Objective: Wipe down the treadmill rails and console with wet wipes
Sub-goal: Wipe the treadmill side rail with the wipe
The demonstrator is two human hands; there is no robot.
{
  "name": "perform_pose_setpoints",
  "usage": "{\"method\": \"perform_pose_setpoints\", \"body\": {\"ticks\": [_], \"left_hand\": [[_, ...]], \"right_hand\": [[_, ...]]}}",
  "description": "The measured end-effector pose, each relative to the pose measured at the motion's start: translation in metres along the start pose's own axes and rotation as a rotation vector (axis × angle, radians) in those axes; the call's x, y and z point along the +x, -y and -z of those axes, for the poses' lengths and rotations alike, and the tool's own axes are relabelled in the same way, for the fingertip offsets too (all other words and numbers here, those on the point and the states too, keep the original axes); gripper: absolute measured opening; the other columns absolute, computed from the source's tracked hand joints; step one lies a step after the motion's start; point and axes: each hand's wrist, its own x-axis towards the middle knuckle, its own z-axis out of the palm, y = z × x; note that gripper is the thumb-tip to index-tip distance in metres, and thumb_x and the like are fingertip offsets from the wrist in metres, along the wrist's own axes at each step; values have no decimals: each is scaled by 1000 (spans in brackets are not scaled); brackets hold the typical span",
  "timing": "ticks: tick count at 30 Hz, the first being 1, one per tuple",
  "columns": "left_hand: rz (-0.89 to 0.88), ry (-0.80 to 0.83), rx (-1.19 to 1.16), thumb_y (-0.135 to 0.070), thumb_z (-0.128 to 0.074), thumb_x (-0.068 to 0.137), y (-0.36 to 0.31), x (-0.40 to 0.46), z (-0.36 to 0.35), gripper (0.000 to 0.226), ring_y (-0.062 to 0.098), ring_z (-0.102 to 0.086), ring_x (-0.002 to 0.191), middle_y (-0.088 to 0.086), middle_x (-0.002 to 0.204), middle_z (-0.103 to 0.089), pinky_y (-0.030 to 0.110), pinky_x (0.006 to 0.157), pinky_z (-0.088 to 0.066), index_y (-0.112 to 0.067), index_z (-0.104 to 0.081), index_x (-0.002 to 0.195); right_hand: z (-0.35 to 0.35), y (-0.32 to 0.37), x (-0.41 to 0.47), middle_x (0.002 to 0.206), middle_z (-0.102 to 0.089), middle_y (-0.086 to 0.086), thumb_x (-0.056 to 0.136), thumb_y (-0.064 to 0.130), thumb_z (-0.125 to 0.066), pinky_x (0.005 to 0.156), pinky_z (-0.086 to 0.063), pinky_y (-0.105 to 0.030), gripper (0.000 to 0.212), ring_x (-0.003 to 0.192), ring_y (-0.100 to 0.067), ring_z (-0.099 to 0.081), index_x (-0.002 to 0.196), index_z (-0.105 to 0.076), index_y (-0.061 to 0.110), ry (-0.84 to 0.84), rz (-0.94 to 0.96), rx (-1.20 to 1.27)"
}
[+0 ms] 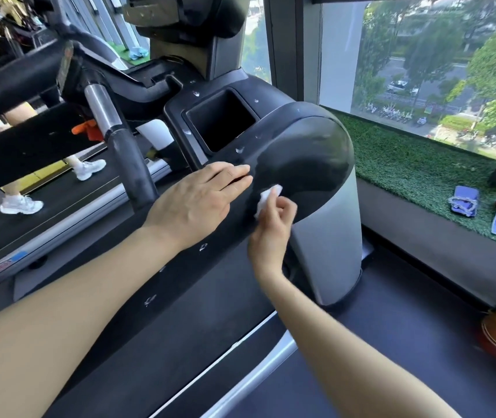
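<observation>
Your right hand (273, 220) pinched a small bunched wet wipe (266, 198) in curled fingers, pressing it against the black side rail (180, 285) of the treadmill where it swells into the rounded end cap (304, 164); your left hand (198, 200) lay flat beside it with fingers straight, holding nothing, bracing on the rail; white smears dotted the rail nearer you and around the cup pocket (222, 119) beyond; I judged you should have unfolded the wipe for wider contact and worked in overlapping strokes toward the console (180, 22) farther up.
</observation>
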Motion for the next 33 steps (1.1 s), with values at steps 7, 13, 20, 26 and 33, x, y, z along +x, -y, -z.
{"method": "perform_pose_setpoints", "body": {"ticks": [7, 13, 20, 26, 33], "left_hand": [[2, -15, 36, -15, -38, 88, -1, 1, 1, 49, 19, -44, 121, 0, 138, -50, 32, 105, -38, -12, -52, 135], [4, -9, 69, -15, -37, 89, -1, 1, 2, 49, 19, -43, 121, 0, 139, -49, 31, 107, -34, -12, -51, 136], [24, -8, 53, -14, -39, 89, -1, -1, 0, 49, 18, -40, 123, -3, 140, -48, 34, 101, -45, -14, -51, 136], [8, -15, 47, -14, -39, 89, -1, -1, 0, 48, 18, -42, 122, -3, 139, -48, 33, 102, -44, -13, -51, 136], [15, -27, 36, -15, -39, 89, -1, -1, 1, 48, 17, -42, 121, -4, 138, -50, 32, 101, -44, -14, -53, 135]], "right_hand": [[42, -57, 90, 107, -30, 0, 94, 2, -40, 88, -40, -32, 32, 88, -16, -39, 125, -44, 6, -249, -405, -61], [-1, -31, 26, 106, -37, -8, 92, -11, -35, 84, -36, -12, 47, 83, -4, -44, 136, -41, 1, -136, 8, -107], [21, -56, 70, 89, -35, 6, 102, 10, -32, 76, -35, -11, 18, 64, 0, -42, 102, -49, 4, -411, -274, -104], [-6, -46, 34, 96, -40, -1, 95, 2, -38, 80, -42, -16, 25, 68, -4, -43, 113, -55, 9, -300, -228, -76], [23, -64, 60, 101, -35, -2, 91, -5, -36, 76, -36, -11, 22, 75, -15, -48, 102, -53, 2, -303, -347, -251]]}}
